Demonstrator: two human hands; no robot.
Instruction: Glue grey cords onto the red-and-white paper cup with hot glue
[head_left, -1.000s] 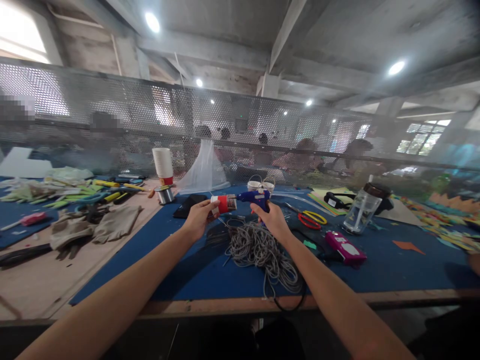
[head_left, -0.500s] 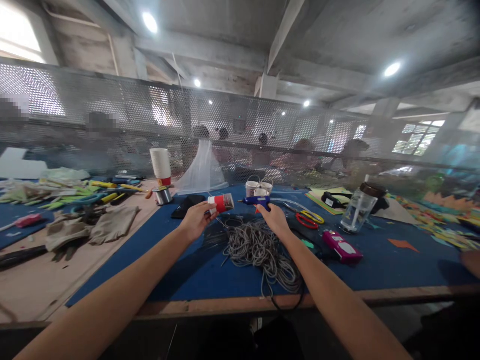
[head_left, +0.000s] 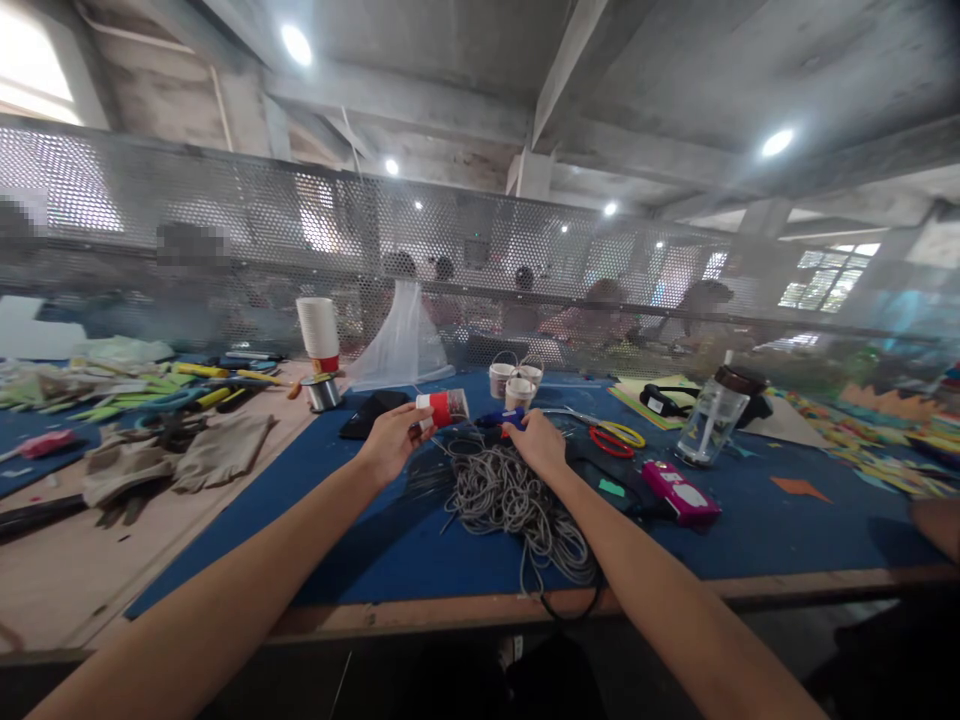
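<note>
Over the worktop, the person's left hand grips a red-and-white cup tipped onto its side. The right hand is wrapped around a blue glue gun, close by the cup, near a tangle of grey cord, with small pails standing just behind.
</note>
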